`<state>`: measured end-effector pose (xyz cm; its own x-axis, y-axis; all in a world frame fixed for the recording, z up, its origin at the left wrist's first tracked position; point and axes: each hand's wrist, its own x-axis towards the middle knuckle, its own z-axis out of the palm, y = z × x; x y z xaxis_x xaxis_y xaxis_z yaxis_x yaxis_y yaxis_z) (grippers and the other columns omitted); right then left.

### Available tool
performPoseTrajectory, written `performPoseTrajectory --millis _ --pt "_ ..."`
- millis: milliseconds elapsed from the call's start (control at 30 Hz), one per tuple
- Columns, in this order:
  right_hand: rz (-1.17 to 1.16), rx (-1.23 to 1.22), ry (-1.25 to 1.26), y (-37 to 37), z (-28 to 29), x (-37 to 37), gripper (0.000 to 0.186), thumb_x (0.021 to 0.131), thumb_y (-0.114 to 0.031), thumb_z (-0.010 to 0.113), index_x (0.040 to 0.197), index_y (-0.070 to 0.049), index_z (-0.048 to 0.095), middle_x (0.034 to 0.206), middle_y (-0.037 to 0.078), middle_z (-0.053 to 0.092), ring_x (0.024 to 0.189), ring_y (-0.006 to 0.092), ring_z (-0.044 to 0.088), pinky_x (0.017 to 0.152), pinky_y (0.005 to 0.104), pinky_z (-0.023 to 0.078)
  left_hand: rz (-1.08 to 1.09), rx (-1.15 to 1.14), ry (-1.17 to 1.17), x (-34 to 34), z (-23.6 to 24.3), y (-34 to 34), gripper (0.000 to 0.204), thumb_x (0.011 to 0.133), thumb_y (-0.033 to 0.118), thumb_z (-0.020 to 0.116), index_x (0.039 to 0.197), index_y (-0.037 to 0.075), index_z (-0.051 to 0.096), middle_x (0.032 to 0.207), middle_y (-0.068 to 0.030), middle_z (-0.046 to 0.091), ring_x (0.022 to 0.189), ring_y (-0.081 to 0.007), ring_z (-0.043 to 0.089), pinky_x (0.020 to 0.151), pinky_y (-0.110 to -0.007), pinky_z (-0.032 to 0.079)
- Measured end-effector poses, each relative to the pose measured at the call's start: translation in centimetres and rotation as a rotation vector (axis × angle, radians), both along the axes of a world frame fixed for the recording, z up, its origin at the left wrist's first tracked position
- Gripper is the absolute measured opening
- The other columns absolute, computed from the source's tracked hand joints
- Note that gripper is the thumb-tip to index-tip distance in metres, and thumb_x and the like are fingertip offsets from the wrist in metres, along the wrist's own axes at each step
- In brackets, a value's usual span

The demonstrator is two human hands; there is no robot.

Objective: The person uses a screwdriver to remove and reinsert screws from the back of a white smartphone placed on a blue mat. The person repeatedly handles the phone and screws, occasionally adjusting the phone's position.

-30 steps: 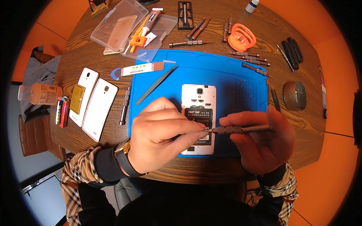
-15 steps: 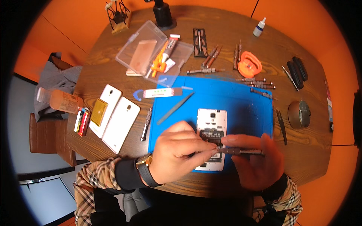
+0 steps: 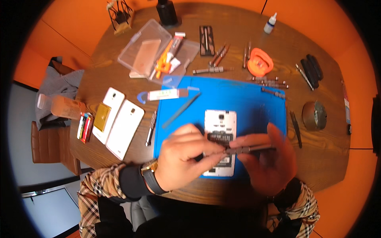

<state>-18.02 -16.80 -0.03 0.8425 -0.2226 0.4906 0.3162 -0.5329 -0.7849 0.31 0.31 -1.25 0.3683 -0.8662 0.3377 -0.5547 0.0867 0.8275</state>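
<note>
Here the right hand (image 3: 272, 162) holds a brown screwdriver (image 3: 247, 150) sideways between thumb and fingers, the left hand (image 3: 183, 152) has its fingertips pinched together at the tip, and just below them lies the white phone (image 3: 220, 123), battery (image 3: 220, 137) showing, on the blue mat (image 3: 254, 104).

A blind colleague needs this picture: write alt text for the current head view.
A person's right hand holds a slim brown screwdriver, the left hand pinching near its tip, over an opened white phone on a blue mat. Dark tweezers lie on the mat; more screwdrivers lie beyond, on the wooden table.
</note>
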Motion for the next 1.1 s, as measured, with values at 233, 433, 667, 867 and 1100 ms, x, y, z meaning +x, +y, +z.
performPoseTrajectory --millis 233,433,667,867,1100 --pt "-0.041 0.229 0.038 0.2 -0.2 -0.2 0.089 0.106 0.005 0.073 0.176 -0.001 0.019 0.128 0.028 0.074 0.115 0.0344 0.079 0.101 0.0467 0.065 -0.018 0.078 0.165 -0.3 -0.6 0.2 0.089 0.077 -0.001 0.102 0.156 -0.001 0.06 0.08 0.0024 0.073 0.079 -0.0047 0.066 0.078 -0.021 0.05" --pt "-0.158 0.323 -0.049 -0.2 0.5 -0.1 0.092 0.106 0.001 0.074 0.177 -0.001 0.015 0.127 0.028 0.074 0.113 0.0356 0.079 0.098 0.0485 0.067 0.017 0.135 0.319 -1.1 0.0 -0.1 0.086 0.075 -0.001 0.102 0.146 0.003 0.053 0.086 0.0036 0.064 0.08 -0.0044 0.063 0.078 -0.021 0.05" --pt "-0.304 0.288 -0.086 -1.9 0.5 0.1 0.096 0.104 0.002 0.076 0.177 -0.002 0.014 0.125 0.027 0.076 0.109 0.0355 0.08 0.098 0.0481 0.067 -0.101 0.189 -0.351 1.2 0.4 -0.4 0.077 0.076 0.029 0.099 0.145 0.009 0.069 0.152 -0.0156 0.064 0.141 -0.0393 0.059 0.117 -0.051 0.043" --pt "-0.286 0.164 -0.073 -2.2 0.1 0.4 0.092 0.105 0.006 0.074 0.176 0.001 0.016 0.123 0.029 0.076 0.109 0.0346 0.08 0.099 0.0479 0.066 -0.158 0.38 -0.484 0.6 -0.2 -0.3 0.101 0.081 0.05 0.094 0.164 0.006 0.057 0.175 -0.0193 0.048 0.165 -0.0429 0.041 0.135 -0.061 0.024" --pt "-0.326 0.097 -0.08 -2.6 0.0 0.1 0.089 0.106 0.006 0.072 0.176 0.001 0.018 0.124 0.03 0.076 0.108 0.0329 0.08 0.097 0.0465 0.066 -0.214 0.306 -0.503 0.1 0.1 -0.2 0.09 0.084 0.043 0.092 0.159 0.004 0.062 0.168 -0.0154 0.058 0.161 -0.0388 0.048 0.134 -0.059 0.028"
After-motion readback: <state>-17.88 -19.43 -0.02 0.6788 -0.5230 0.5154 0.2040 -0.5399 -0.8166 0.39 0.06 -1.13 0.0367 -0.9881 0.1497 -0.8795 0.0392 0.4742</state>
